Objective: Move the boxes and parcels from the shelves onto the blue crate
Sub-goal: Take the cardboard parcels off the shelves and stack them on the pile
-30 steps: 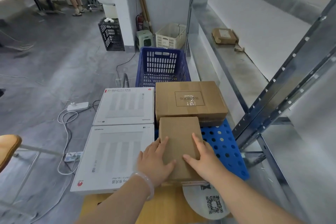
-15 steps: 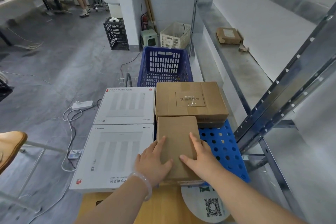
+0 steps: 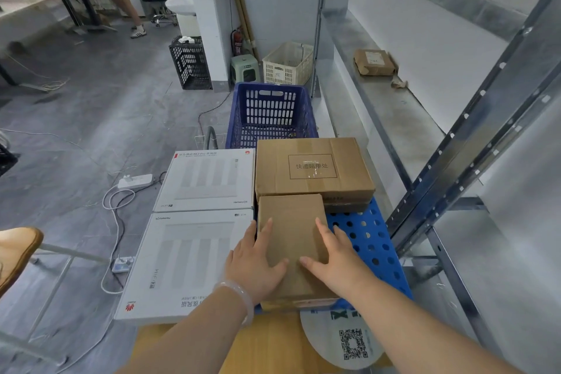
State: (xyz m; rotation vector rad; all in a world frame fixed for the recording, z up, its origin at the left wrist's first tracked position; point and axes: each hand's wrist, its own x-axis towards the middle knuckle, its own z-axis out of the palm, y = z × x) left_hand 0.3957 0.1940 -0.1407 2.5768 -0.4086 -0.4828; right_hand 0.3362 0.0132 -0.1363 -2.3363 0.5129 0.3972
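small brown box (image 3: 291,231): lies flat on the near end of the blue crate (image 3: 372,240), far edge touching the large brown box (image 3: 312,167), left side just beside the near white box (image 3: 188,264)
left hand (image 3: 258,264): palm down on the left part of the small brown box, fingers straight and close together along its left edge, thumb spread across the top toward the middle
right hand (image 3: 337,261): palm down on the right part of the same box, fingers straight and reaching along its right edge, thumb pointing left
between the hands: a bare strip of cardboard runs up the middle of the top; the two thumb tips are near each other but apart
hold: neither hand curls round the box, both lie flat on top of it
large brown box: sits on another brown box at the far end of the blue crate, a printed frame on its top
far white box (image 3: 209,181): beyond the near white box, left of the large brown box
blue basket (image 3: 270,112): stands behind the large brown box
shelf (image 3: 394,112): metal, at the right, with a brown parcel (image 3: 375,62) lying on it, well apart from both hands
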